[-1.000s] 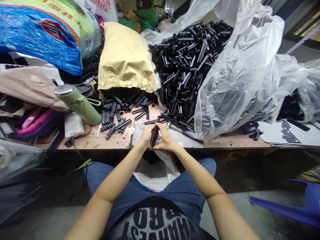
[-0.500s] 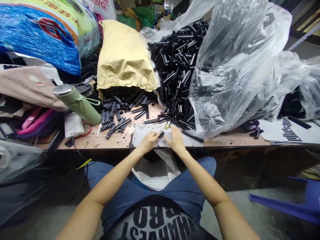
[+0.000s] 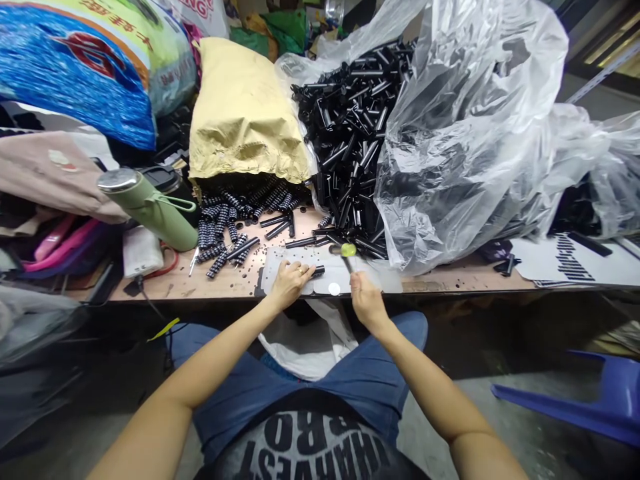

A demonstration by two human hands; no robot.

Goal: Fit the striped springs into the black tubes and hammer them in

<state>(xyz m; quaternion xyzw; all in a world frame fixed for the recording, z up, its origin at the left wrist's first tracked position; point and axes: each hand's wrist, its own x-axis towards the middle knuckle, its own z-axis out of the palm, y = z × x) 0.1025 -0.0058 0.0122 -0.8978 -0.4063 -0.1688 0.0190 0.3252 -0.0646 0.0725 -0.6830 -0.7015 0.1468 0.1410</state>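
Observation:
My left hand (image 3: 289,283) is closed around a short black tube (image 3: 319,271), which lies almost level over a pale mat (image 3: 280,257). Only the tube's right end shows past my fingers. In my right hand (image 3: 367,297) is the handle of a small mallet (image 3: 344,251), held upright to the right of the tube. The mallet head has a yellow-green end and a dark end, and is apart from the tube. A white round spot (image 3: 334,289) shows on the mat between my hands.
Behind the mat spreads a big heap of black tubes (image 3: 350,147), beside clear plastic bags (image 3: 460,153). Ridged black pieces (image 3: 220,223) spill from a yellow paper sack (image 3: 245,113). A green bottle (image 3: 155,207) leans at the left. A blue stool (image 3: 590,400) stands on the floor.
My right hand has moved right, away from the tube, and the mallet now stands upright in it. My left hand stays at about the same place with the tube.

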